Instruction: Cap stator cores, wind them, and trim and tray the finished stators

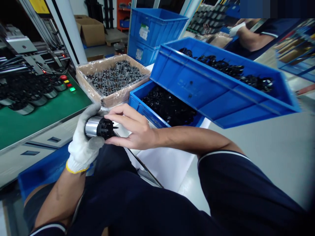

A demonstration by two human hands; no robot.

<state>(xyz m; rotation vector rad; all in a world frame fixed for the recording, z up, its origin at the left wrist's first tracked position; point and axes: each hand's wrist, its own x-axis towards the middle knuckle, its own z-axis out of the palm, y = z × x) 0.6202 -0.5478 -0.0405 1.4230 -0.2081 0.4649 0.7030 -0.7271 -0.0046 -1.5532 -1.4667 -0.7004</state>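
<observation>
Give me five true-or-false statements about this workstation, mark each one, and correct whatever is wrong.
1. The left grip wears a white-and-grey fabric glove. True.
2. Both grips are gloved. False: the right grip is bare.
3. The silver-and-black cylindrical part lies on the floor. False: the left grip holds it, with the right grip at its black end.
4. The brown cardboard box holds grey metal parts. True.
5. The long blue plastic crate holds white parts. False: black parts show inside.

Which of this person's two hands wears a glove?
The left hand, holding the cylinder by its silver end; it wears a yellow-edged white glove. The right hand, at the cylinder's black end, is bare.
</observation>
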